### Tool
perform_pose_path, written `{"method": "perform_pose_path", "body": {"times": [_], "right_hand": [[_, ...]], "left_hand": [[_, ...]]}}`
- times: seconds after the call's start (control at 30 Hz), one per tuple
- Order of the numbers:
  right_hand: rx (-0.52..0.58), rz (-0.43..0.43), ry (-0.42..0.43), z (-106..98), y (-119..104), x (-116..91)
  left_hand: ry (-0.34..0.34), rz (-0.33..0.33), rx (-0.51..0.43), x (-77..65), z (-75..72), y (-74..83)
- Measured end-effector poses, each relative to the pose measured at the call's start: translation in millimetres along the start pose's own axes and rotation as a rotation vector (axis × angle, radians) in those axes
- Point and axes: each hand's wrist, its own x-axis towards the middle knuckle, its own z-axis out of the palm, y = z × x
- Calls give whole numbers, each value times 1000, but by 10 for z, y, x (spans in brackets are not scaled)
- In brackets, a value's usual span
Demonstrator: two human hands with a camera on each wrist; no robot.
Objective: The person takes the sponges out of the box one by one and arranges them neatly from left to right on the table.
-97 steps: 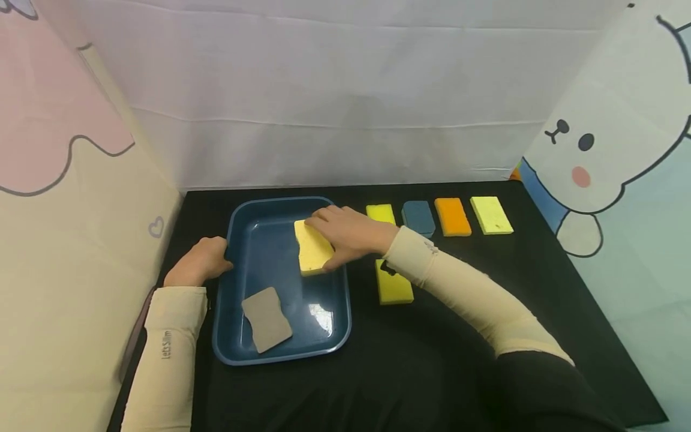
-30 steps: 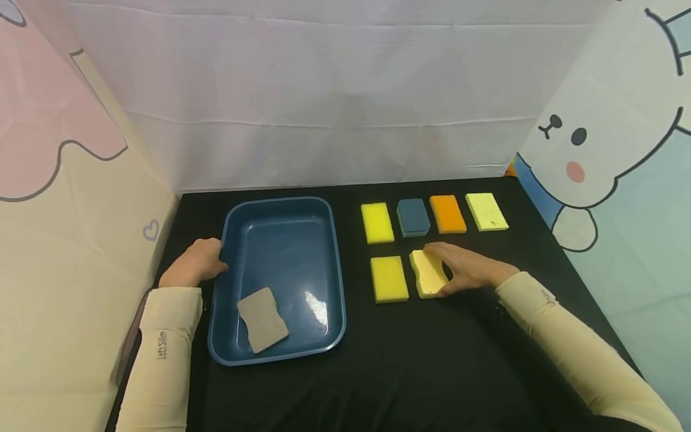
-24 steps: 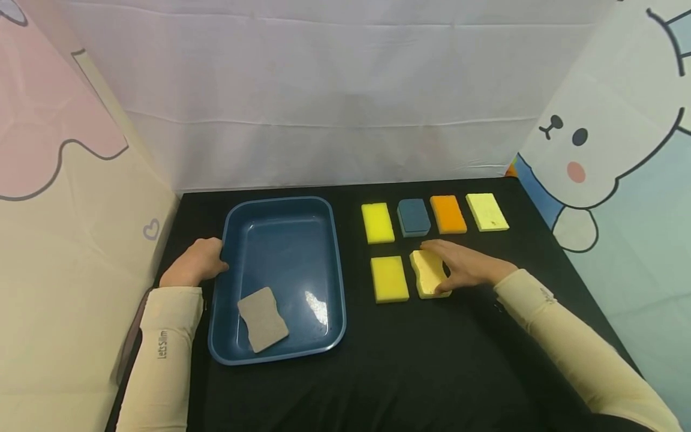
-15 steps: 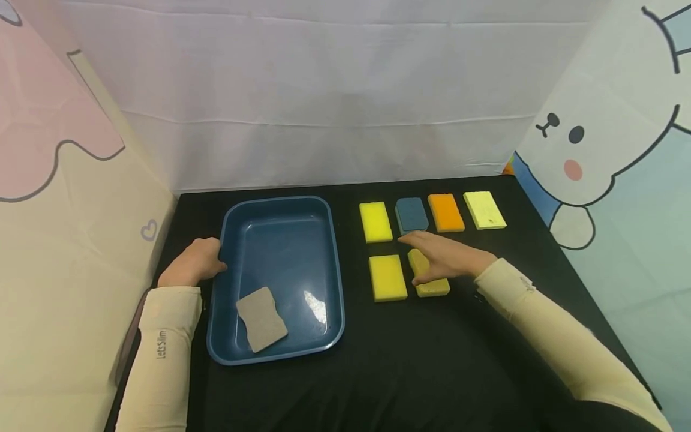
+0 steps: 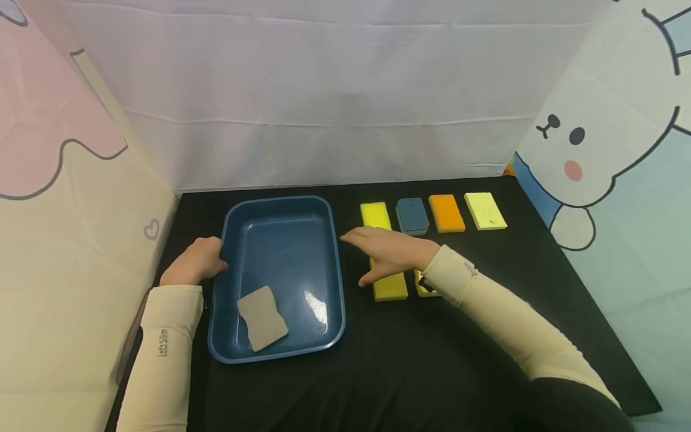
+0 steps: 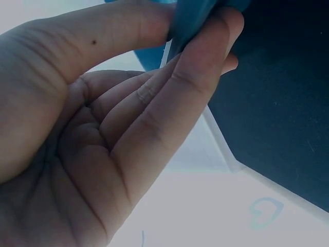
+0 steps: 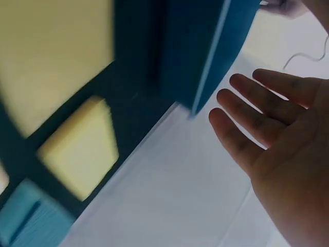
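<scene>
On the left of the black table, my left hand point(image 5: 195, 262) pinches the left rim of a blue tray point(image 5: 286, 258). The left wrist view shows the tray's edge point(image 6: 191, 23) between thumb and fingers. A grey wavy-sided sponge point(image 5: 263, 319) lies inside the tray near its front. My right hand point(image 5: 391, 251) hovers with spread, unladen fingers over the yellow sponges, its fingertips close to the tray's right rim. Beneath it, a yellow sponge point(image 5: 390, 289) is partly covered. A pale yellow wavy-sided sponge point(image 5: 421, 289) is mostly hidden by my wrist and sleeve.
Behind my right hand runs a row of sponges: yellow point(image 5: 375, 214), blue point(image 5: 412, 216), orange point(image 5: 447, 213) and light yellow point(image 5: 484, 211). White cloth point(image 5: 345, 108) hangs at the table's back edge, with printed cloth panels at both sides.
My right hand took the pale yellow wavy-sided sponge out of the tray, set it right of the front yellow sponge, let go and moved left. My left hand stayed at the rim.
</scene>
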Motion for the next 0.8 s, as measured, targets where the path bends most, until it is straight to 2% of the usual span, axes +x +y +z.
{"method": "perform_pose_path", "body": {"times": [0.23,0.37,0.6,0.8], "right_hand": [[-128,-91,-52,26,-367,435],[-154,-141,-98,84,-587,653],[-175,-187,-175,174,-974,954],[-249,-228,-190,304,-1244,1168]], "left_hand": [[-1,-11,-8,-6,9,7],[8,-4,-8,-15,0,21],[11,-7,-5,-45,-17,28],[-5,-21,9,-84,-61,37]]}}
